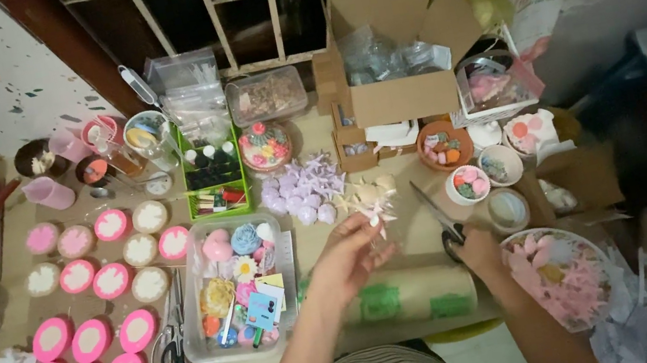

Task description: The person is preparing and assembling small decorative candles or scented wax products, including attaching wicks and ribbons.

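Observation:
My left hand [345, 255] is raised over the middle of the table and pinches a small white and pink star-shaped piece [377, 211] at its fingertips. My right hand [479, 250] grips the black handles of a pair of scissors [440, 223], whose blades point up and left toward the star piece without touching it. Just beyond lie a pile of purple star shapes [302, 185] and a few cream ones [367, 190]. Below my hands lies a brown paper roll [414, 294] with green prints.
A clear box of small trinkets [210, 352] sits left of my hands, with another pair of scissors [174, 336] and several pink and white round discs [94, 337] further left. Right: a plate of pink stars [597, 248], small bowls [501, 165]. An open cardboard box [402, 97] stands behind.

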